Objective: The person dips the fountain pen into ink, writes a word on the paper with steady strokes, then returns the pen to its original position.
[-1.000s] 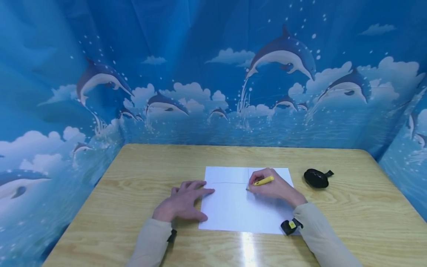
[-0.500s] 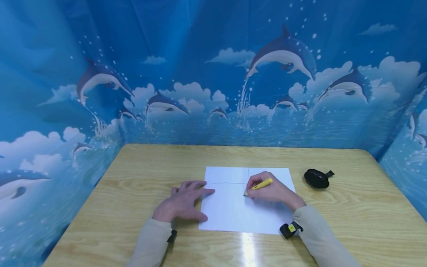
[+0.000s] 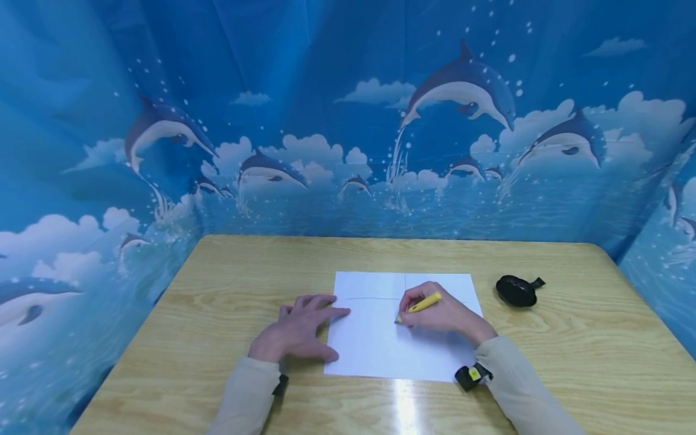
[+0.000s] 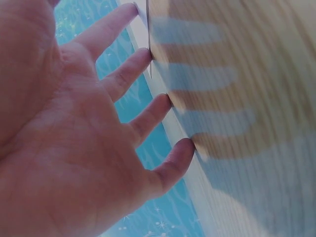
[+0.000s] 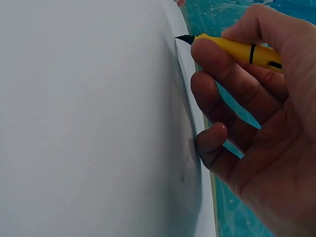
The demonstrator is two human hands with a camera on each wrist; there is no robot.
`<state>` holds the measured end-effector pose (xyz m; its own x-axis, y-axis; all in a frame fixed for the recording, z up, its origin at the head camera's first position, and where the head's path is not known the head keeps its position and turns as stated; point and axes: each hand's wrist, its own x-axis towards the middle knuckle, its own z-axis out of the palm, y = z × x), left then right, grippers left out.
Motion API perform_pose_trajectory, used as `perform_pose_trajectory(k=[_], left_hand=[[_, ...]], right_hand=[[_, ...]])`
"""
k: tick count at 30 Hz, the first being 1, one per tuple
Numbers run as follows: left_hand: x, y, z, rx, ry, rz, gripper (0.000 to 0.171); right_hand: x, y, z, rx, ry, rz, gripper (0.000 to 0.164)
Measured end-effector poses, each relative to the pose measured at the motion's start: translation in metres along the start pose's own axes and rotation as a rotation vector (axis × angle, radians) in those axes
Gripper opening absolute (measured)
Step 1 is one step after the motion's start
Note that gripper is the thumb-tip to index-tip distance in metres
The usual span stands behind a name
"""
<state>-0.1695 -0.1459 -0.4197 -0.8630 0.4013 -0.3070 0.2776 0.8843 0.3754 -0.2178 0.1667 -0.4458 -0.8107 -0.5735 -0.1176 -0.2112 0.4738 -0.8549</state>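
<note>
Yellow pen (image 3: 426, 301): pinched between the fingers and thumb of my right hand (image 3: 444, 314), the dark nib (image 5: 184, 39) at the paper; I can't tell whether it touches.
White sheet (image 3: 363, 341): flat on the tabletop (image 3: 255, 260), about midway between its left and right edges and nearer me than its far edge.
Left hand (image 3: 296, 331): fingers spread wide, gripping nothing; index finger and thumb reach onto the sheet's left border, other fingertips beside it.
Drawn lines (image 3: 372, 298): one across the sheet's upper part, one down from its far border, going out of sight behind my right hand.
Stroke: light, even pressure should serve; I'd move the forearm more than the fingers, so the line doesn't wobble.
Aim: the nib looks left of the downward line's straight course, so I'd check that before pulling nearer.
Bracing: firm pressure from index finger and thumb should stop the sheet turning.
Black object (image 3: 516, 291): towards the tabletop's right edge, well apart from the sheet.
</note>
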Motion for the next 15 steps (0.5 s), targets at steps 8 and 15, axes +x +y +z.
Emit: perform_pose_trajectory(k=[8,15], left_hand=[[-0.0001,-0.0002,0.0007,0.009,0.011,0.010,0.078],[-0.0004,0.0001,0.0001,0.008,0.010,0.010,0.078]], right_hand=[[-0.0001,-0.0028,0.0041,-0.005,-0.022,0.001,0.003],[-0.0004,-0.0040,0.0059,-0.021,-0.031,-0.001,0.004]])
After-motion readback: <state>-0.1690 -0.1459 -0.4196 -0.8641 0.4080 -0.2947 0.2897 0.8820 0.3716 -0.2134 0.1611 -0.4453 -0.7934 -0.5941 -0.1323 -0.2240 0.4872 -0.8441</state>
